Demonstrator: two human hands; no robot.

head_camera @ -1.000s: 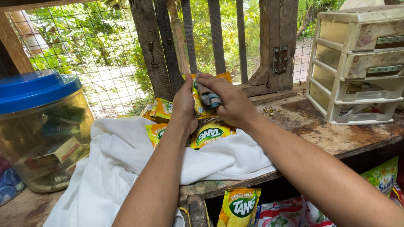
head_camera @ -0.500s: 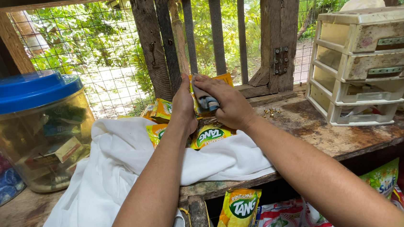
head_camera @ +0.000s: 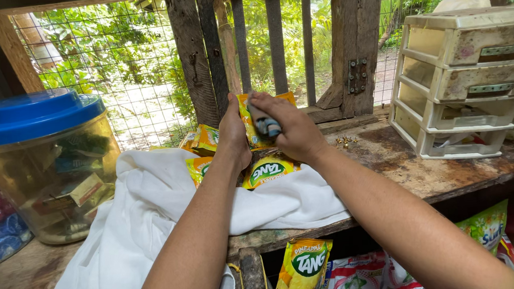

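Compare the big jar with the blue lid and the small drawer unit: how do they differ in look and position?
The jar is round with clear walls, so its contents show; the drawer unit is boxy, off-white and stained. The jar stands at the left end of the wooden counter, the drawer unit at the right end. The jar has one blue lid on top; the drawer unit has stacked front drawers. Both stand upright.

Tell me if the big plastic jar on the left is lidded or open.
Lidded: the blue lid sits flat on the clear jar, covering its whole mouth.

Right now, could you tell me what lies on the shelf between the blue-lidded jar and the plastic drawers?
In the head view, between the jar and drawers: a white cloth, yellow sachets and both hands.
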